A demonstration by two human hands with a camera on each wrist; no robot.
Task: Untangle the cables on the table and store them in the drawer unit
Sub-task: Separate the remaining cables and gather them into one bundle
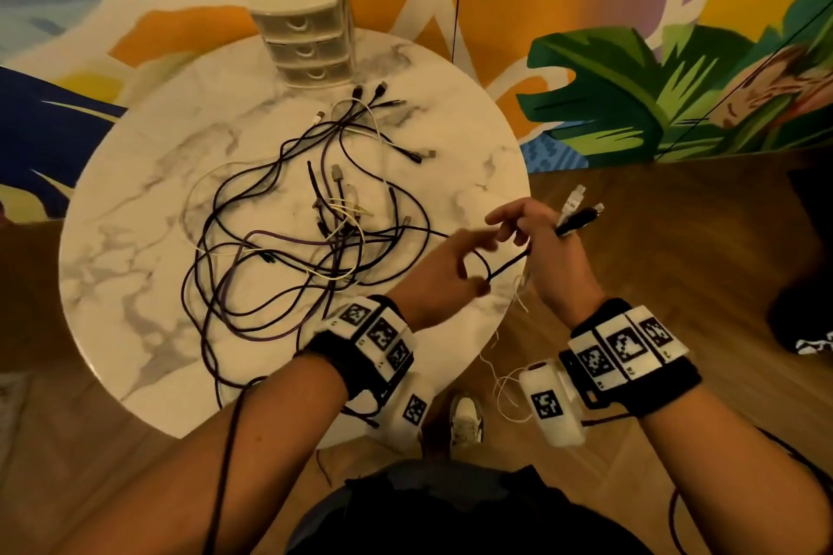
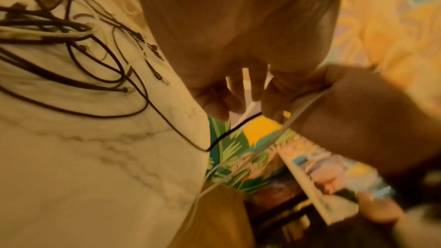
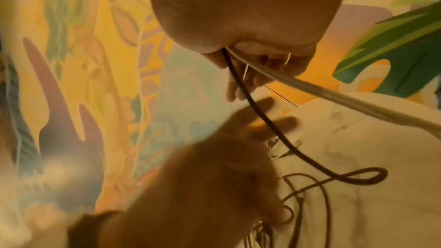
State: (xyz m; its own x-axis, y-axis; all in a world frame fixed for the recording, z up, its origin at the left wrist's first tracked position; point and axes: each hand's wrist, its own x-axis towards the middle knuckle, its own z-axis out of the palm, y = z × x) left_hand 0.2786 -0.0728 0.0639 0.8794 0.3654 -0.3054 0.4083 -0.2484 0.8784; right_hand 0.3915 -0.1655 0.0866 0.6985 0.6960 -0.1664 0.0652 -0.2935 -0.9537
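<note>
Beside table (image 1: 135, 284), right hand (image 1: 547, 257) grips black cable (image 1: 509, 264), white cable (image 3: 334, 97).

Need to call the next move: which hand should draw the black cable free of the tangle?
Left, probably. The right hand already grips two plug ends; the left hand is at the black cable, nearer the tangle.

Tangled cables (image 1: 288, 234) on round marble table (image 1: 135, 284), drawer unit (image 1: 302, 14) at far edge, right hand (image 1: 547, 252) gripping two plug ends, left hand (image 1: 444, 270) pinching black cable (image 1: 509, 264)
</note>
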